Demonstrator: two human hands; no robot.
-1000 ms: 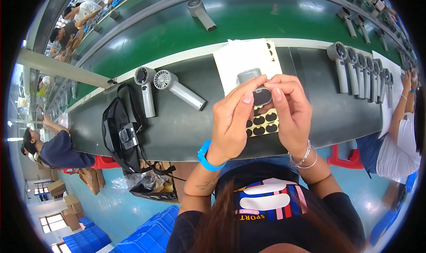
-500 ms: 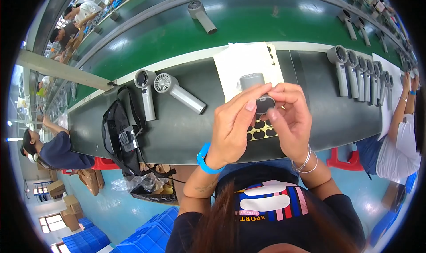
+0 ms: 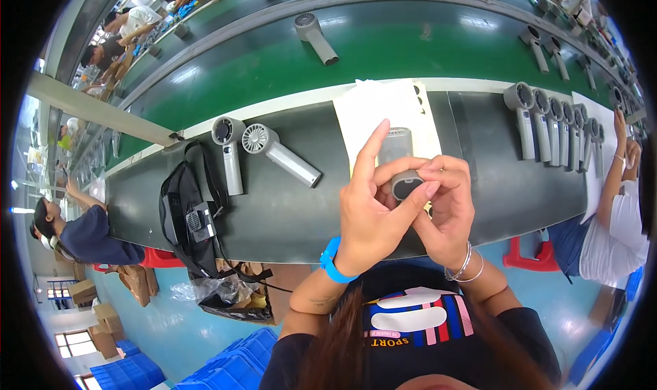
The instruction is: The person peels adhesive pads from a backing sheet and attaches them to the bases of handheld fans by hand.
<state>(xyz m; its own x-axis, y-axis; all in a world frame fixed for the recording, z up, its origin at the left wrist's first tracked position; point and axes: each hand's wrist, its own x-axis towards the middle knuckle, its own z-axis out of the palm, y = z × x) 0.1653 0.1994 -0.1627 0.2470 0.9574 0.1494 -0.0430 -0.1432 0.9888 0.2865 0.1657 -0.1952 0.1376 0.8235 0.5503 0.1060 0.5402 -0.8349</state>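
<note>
Both hands are at the near edge of the bench, around the dark oval end of a grey handheld fan (image 3: pixel 406 187). My left hand (image 3: pixel 373 215) grips it from the left, index finger raised and thumb across the end face. My right hand (image 3: pixel 448 209) has its fingers closed around the other side. Beyond the fingers a grey rounded body (image 3: pixel 398 142) shows over the papers; whether it belongs to the held fan is unclear. Beneath lie white paper (image 3: pixel 363 106) and a yellowish sheet of black oval stickers (image 3: pixel 420 102), mostly covered.
Two grey fans, one upright (image 3: pixel 231 157) and one slanted (image 3: pixel 287 157), lie left, beside a black bag (image 3: pixel 179 209). A row of fans (image 3: pixel 525 126) lies right. Another fan (image 3: pixel 316 40) is on the green belt (image 3: pixel 383 48). Co-workers sit at both sides.
My left index finger has lifted and its thumb has moved onto the fan's end. Both hands have come slightly nearer to me, and the end face has tilted and is more covered.
</note>
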